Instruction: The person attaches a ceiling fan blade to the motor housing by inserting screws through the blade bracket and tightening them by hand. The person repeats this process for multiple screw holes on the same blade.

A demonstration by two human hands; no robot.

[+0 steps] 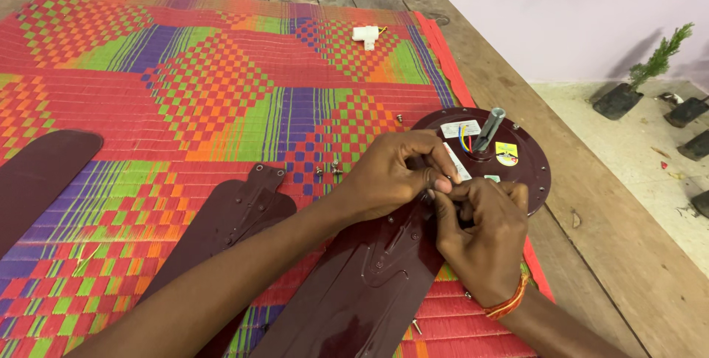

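Observation:
A dark maroon ceiling fan motor [526,157] lies on a bright woven mat [221,85], its grey shaft and coloured wires pointing up. A maroon fan blade [369,277] reaches from the near edge up to the motor's rim. My left hand [391,175] and my right hand [481,234] meet at the blade's bracket where it joins the motor, fingertips pinched together on something small that I cannot make out. An orange band circles my right wrist.
A second blade [236,218] lies left of the first and a third [37,177] at the far left. Loose screws [329,170] rest on the mat. A small white plastic part [365,34] sits far back. The wooden table's edge [613,240] runs along the right.

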